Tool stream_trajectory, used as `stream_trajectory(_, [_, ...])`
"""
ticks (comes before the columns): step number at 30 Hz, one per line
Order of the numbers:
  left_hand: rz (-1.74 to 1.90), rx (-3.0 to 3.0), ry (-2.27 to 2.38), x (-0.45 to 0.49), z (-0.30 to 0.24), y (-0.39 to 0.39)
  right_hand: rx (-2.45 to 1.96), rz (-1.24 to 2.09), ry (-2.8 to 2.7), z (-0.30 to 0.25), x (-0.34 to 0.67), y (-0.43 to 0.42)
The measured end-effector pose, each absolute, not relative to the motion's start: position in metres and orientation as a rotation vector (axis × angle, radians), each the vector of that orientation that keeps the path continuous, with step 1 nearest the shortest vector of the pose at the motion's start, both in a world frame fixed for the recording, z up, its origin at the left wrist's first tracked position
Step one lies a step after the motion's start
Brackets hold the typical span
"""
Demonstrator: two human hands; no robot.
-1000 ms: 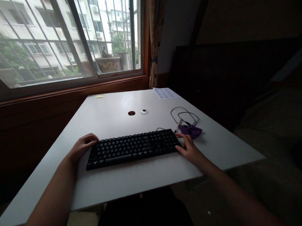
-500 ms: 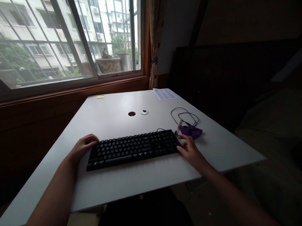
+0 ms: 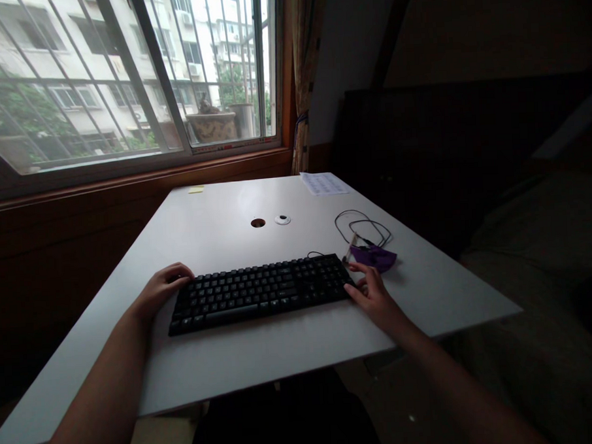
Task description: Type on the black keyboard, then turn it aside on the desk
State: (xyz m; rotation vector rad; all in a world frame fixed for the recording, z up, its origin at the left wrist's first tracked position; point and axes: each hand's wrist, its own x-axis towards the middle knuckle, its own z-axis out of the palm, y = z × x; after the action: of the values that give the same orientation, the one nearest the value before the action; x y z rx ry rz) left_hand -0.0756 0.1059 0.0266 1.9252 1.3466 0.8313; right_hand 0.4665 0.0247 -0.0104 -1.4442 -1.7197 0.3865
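Note:
A black keyboard lies on the white table, its left end a little nearer to me than its right. My left hand grips its left end, the fingers curled at the far left corner. At the other end, my right hand holds the right edge, with the thumb on the near side and fingers toward the far corner. Just beyond my right hand lies a purple cloth-like item, beside a looped black cable.
A round hole and a white ring-shaped cover are mid-table. Printed paper lies at the far right corner, a yellow note at the far left. A barred window stands behind.
Almost nothing differs. My right thumb sits very slightly further left on the keyboard's edge; the keyboard and my left hand stay in place.

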Motion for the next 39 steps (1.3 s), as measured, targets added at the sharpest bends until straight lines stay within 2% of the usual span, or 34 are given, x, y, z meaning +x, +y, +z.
stream_trajectory(39, [0.827, 1.929, 1.342, -0.0764, 0.0257, 0.1060, -1.437, 0.375, -1.744, -0.0068, 0.4642, 0.0216])
